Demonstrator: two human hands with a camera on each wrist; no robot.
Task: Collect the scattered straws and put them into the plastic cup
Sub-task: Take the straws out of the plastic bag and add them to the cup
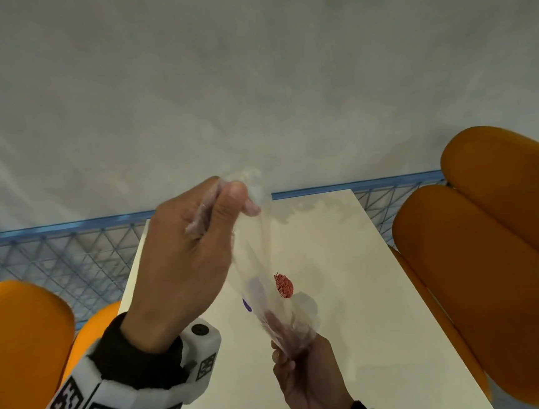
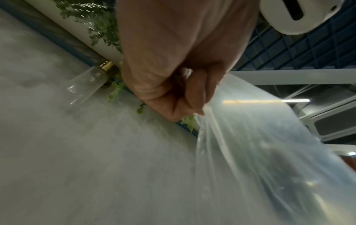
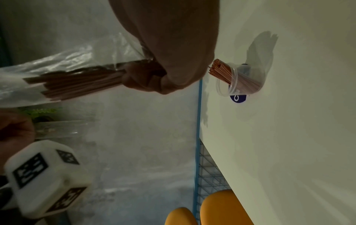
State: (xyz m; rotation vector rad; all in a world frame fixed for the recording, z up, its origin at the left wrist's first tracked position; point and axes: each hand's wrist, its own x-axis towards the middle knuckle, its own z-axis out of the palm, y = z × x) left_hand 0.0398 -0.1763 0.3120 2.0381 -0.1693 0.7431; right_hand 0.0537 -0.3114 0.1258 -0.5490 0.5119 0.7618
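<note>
Above the white table (image 1: 378, 341) my left hand (image 1: 228, 201) pinches the top of a clear plastic bag (image 1: 257, 264), which hangs down to my right hand (image 1: 295, 362). My right hand (image 3: 152, 76) grips the bag's lower end around a bundle of brown-red straws (image 3: 77, 82) inside it. The left wrist view shows my left hand (image 2: 192, 94) pinching the bag (image 2: 250, 152), which is bunched there. A clear plastic cup (image 3: 237, 82) stands on the table with several orange-red straws (image 3: 223, 71) in it. From the head view their ends (image 1: 283, 286) show behind the bag.
A blue round sticker (image 3: 238, 99) lies on the table by the cup. Orange padded seats stand to the right (image 1: 493, 250) and left (image 1: 19, 340) of the table. A blue mesh fence (image 1: 54, 255) runs behind it, before a grey wall.
</note>
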